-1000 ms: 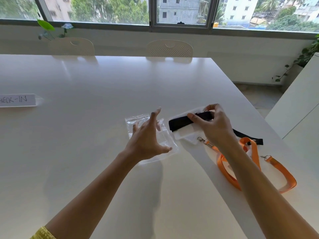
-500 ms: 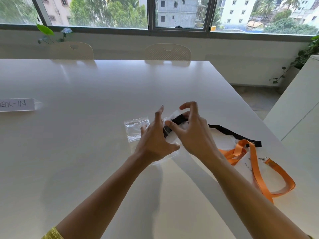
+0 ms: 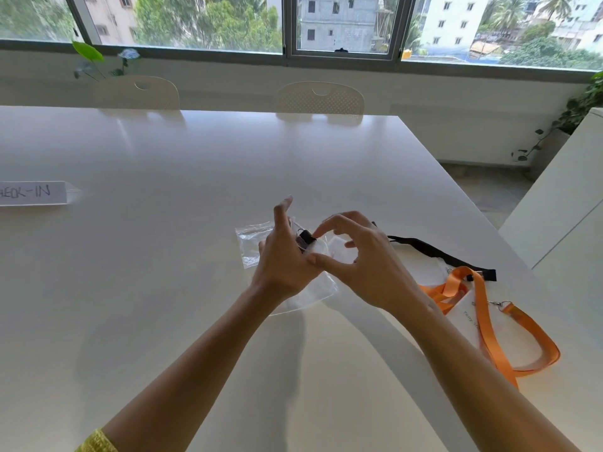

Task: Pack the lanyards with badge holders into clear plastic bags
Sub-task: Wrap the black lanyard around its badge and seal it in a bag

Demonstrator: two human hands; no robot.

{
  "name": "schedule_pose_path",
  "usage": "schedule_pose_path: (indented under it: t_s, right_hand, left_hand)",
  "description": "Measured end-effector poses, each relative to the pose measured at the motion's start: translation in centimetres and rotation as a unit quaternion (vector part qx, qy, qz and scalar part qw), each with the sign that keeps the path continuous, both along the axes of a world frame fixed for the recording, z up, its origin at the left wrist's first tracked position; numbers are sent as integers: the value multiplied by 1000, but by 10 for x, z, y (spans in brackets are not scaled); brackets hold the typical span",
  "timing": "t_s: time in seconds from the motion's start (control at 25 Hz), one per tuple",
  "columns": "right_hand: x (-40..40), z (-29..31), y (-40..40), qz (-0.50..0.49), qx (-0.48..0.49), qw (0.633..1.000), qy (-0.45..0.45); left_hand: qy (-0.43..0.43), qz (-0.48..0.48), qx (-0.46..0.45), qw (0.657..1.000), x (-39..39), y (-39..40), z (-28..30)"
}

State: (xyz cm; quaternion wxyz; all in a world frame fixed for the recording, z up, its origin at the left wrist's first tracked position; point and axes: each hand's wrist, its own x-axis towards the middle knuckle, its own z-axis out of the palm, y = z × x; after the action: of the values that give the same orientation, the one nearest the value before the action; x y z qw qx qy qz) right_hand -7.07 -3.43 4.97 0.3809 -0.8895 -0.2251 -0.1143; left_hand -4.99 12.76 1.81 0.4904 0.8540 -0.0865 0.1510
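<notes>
Both hands met over the near-right part of the white table (image 3: pixel 195 177). The left hand (image 3: pixel 284 259) held the clear bag (image 3: pixel 253 243) at its mouth, fingers curled on the plastic and the forefinger sticking up. The bag lay flat on the table, its far-left corner showing beyond the hand and its near edge showing below the wrist.

The right hand (image 3: pixel 362 265) was just right of the left, thumb and forefinger curved toward each other, pinching the folded end of the black lanyard (image 3: pixel 434 251) at the bag's mouth. Whether that end was already inside the plastic could not be told. The rest of the black strap trailed right across the table to a clip end near the orange lanyard (image 3: pixel 486 318).

The orange lanyard lay in a loose loop on the right, near the table's edge, partly over a white badge holder (image 3: pixel 463 324) with small print too blurred to read fully. A metal clip (image 3: pixel 501 304) showed on the orange strap.

Far to the left lay a white sign (image 3: pixel 29 193) with handwritten letters ending in "IN". Two pale chairs (image 3: pixel 321 99) stood at the table's far side under a window (image 3: pixel 342 24), with a plant (image 3: pixel 94 60) on the sill to the left.
</notes>
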Motion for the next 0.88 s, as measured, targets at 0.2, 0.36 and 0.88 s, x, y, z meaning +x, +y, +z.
schedule_pose_path:
  t_s: [0.2, 0.36, 0.88]
  right_hand:
    - [1, -6, -3, -23, 38, 999, 9]
    - [11, -13, -15, -74, 111, 989, 64]
    - [15, -46, -23, -60, 420, 881, 208]
  left_hand:
    - [27, -30, -26, 999, -1, 4, -3]
    - [130, -59, -121, 982, 1, 16, -5]
    - [171, -3, -348, 922, -10, 13, -26]
